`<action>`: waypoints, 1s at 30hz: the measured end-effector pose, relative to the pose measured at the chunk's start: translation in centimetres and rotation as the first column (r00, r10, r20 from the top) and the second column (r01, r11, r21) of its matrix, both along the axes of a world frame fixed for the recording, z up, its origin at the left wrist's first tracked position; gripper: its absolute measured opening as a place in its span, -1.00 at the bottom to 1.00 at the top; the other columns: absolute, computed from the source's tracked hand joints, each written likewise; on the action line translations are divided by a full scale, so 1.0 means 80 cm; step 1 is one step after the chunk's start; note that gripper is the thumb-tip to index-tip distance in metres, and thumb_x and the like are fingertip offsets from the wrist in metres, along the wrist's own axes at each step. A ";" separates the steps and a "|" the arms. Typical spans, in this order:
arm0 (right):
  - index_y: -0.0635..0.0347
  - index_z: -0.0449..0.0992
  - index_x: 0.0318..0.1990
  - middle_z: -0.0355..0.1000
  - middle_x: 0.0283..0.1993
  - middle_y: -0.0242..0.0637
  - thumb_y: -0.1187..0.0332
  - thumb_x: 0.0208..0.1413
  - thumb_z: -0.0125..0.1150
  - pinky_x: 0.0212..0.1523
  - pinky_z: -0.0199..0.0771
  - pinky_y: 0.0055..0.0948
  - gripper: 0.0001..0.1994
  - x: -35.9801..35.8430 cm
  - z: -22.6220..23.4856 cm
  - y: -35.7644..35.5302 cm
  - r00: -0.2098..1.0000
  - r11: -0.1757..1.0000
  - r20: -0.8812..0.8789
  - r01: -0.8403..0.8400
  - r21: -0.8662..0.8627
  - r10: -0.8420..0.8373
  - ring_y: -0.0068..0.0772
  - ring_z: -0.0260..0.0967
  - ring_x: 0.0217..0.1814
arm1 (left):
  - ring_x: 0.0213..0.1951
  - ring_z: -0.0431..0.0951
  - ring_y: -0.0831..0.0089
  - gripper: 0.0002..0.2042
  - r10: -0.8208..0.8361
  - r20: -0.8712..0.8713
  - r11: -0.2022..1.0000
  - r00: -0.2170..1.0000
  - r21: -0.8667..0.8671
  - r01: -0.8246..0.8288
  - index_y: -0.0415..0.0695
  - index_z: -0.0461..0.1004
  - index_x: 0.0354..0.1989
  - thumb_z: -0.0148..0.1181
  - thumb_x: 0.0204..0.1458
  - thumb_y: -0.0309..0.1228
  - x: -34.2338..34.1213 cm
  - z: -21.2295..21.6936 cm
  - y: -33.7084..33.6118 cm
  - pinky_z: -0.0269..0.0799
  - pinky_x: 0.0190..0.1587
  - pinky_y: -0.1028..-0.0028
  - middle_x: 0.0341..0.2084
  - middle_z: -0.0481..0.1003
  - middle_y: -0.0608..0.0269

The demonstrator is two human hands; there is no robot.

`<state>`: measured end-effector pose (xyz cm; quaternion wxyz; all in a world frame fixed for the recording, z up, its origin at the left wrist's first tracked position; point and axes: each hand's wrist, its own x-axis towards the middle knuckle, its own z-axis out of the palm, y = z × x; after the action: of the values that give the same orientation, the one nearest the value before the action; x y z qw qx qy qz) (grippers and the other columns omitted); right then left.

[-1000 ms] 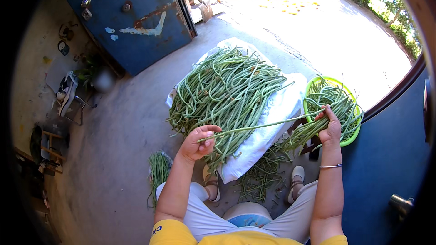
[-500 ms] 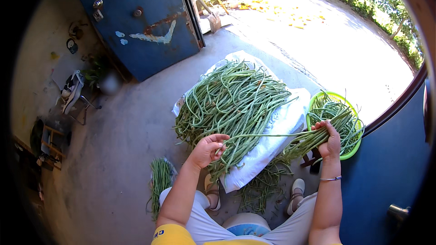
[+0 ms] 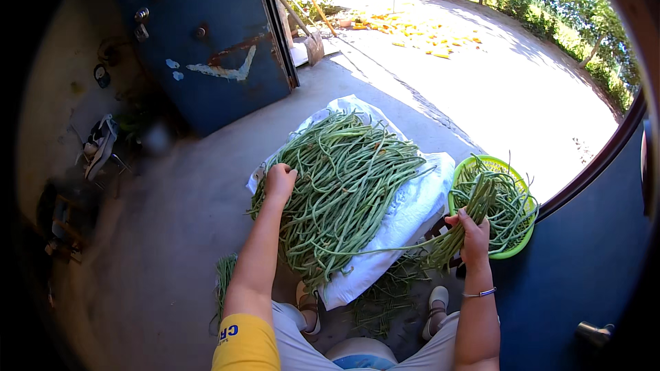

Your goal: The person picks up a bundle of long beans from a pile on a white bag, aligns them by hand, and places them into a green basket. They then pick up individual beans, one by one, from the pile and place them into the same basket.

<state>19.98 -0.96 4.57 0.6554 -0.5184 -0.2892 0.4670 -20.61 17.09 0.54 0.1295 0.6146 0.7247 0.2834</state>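
Over the left edge of the sack (image 3: 423,196), the left hand (image 3: 279,182) is at the pile (image 3: 344,185) of long beans, fingers curled in; whether they pinch anything I cannot tell; half a second ago it was nearer the person, at the tip of a bean (image 3: 386,250) stretched across to the right hand (image 3: 474,237); that tip is now out of its fingers, and the bean trails over the sack's near right edge to the pile; beyond that edge the right hand grips a bunch (image 3: 448,247), its upper ends now tipped up in front of the basket (image 3: 509,254); the change suggests the left hand has turned back to the pile, while the bunch stays gathered; more beans fill the basket, and some lie on the floor (image 3: 165,268).
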 end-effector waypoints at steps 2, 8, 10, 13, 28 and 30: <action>0.28 0.41 -0.33 0.46 -0.49 -0.25 0.43 0.06 0.10 -0.37 0.41 -0.54 -0.90 0.004 -0.007 0.004 0.984 0.998 0.175 -0.021 0.056 0.011 -0.48 0.43 -0.40 | -0.35 0.51 0.11 -0.79 -0.025 -0.100 0.998 0.995 -0.068 0.019 -0.20 0.54 -0.40 0.14 -0.16 -0.32 0.000 -0.004 0.010 0.41 -0.27 0.21 -0.45 0.52 0.02; 0.31 0.42 -0.27 0.48 -0.39 -0.19 0.42 0.07 0.10 -0.33 0.41 -0.56 -0.86 -0.005 -0.001 0.007 0.992 0.982 0.108 0.049 0.182 -0.069 -0.46 0.44 -0.32 | -0.66 0.39 0.45 -0.89 -0.119 0.444 0.993 0.888 0.044 0.111 -0.20 0.44 -0.50 0.14 -0.11 -0.42 0.005 0.036 -0.036 0.32 -0.58 0.47 -0.55 0.49 0.14; 0.26 0.36 -0.30 0.45 -0.40 -0.21 0.43 0.06 0.08 -0.38 0.46 -0.45 -0.90 -0.012 0.005 0.003 0.998 0.991 -0.056 -0.019 0.131 0.026 -0.43 0.42 -0.44 | -0.74 0.27 0.64 -0.93 0.026 0.956 0.952 0.293 -0.113 0.283 -0.17 0.40 -0.49 0.11 -0.05 -0.46 0.007 0.061 -0.074 0.20 -0.69 0.63 -0.57 0.48 0.22; 0.22 0.34 -0.34 0.36 -0.54 -0.29 0.44 0.04 0.10 -0.51 0.45 -0.44 -0.91 -0.022 0.010 -0.008 0.963 0.985 -0.207 -0.169 0.022 0.170 -0.44 0.37 -0.57 | -0.75 0.17 0.76 -0.96 0.052 0.998 0.902 0.039 -0.064 0.426 -0.13 0.37 -0.45 0.09 -0.01 -0.53 0.047 0.086 -0.145 0.04 -0.74 0.73 -0.58 0.45 0.27; 0.24 0.38 -0.29 0.48 -0.34 -0.22 0.37 0.00 0.19 -0.52 0.45 -0.50 -0.82 -0.070 -0.018 -0.028 0.822 0.790 -0.332 -0.552 -0.267 0.462 -0.57 0.34 -0.55 | -0.58 0.32 0.66 -0.86 -0.616 0.618 0.545 0.488 -0.112 0.831 -0.25 0.40 -0.42 0.20 -0.08 -0.46 0.191 0.022 -0.296 0.26 -0.50 0.57 -0.64 0.38 0.36; 0.23 0.38 -0.31 0.47 -0.36 -0.22 0.40 -0.01 0.18 -0.54 0.43 -0.52 -0.85 -0.064 -0.022 -0.026 0.846 0.814 -0.308 -0.515 -0.267 0.435 -0.57 0.33 -0.57 | -0.57 0.37 0.51 -0.85 -0.665 0.567 0.525 0.486 -0.109 0.844 -0.26 0.39 -0.44 0.20 -0.10 -0.45 0.193 0.017 -0.293 0.29 -0.48 0.50 -0.64 0.39 0.25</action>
<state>14.89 -3.02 2.85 0.4467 -0.4755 -0.2464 0.7167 -5.19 -6.38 1.92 0.5238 0.7506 0.3570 0.1867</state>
